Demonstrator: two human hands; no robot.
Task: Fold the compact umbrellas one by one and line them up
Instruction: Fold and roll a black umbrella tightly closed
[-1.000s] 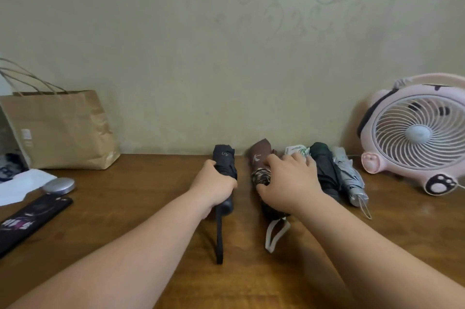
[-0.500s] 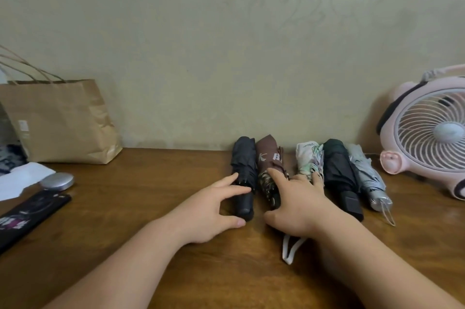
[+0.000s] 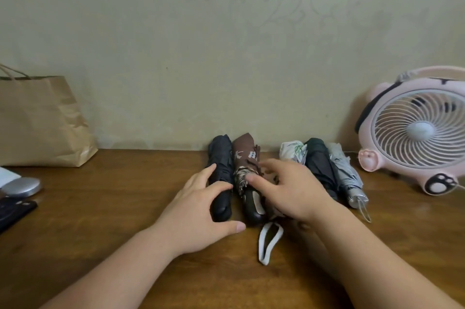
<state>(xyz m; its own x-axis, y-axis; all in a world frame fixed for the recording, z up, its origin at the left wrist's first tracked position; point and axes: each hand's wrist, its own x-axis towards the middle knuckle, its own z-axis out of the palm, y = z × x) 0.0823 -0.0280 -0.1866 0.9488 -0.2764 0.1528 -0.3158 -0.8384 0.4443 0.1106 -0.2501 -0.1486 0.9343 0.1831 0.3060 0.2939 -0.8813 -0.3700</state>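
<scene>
Five folded umbrellas lay in a row at the back of the worktop (image 3: 105,208), handles toward the person.

The left hand (image 3: 198,210) lay loosely spread against the black umbrella (image 3: 221,155) at the left end, fingers draped over its handle and the thumb stretched along the wood below it, not clasping. The right hand (image 3: 292,190) was splayed open, its forefinger touching the brown umbrella (image 3: 245,155) just beside the black one (its white strap (image 3: 270,240) trailed forward). After a gap came the white patterned umbrella (image 3: 292,152), the dark umbrella (image 3: 319,163) and the grey umbrella (image 3: 344,173), packed close. A paper bag (image 3: 37,122) stood far left and a pink fan (image 3: 415,132) far right.
</scene>
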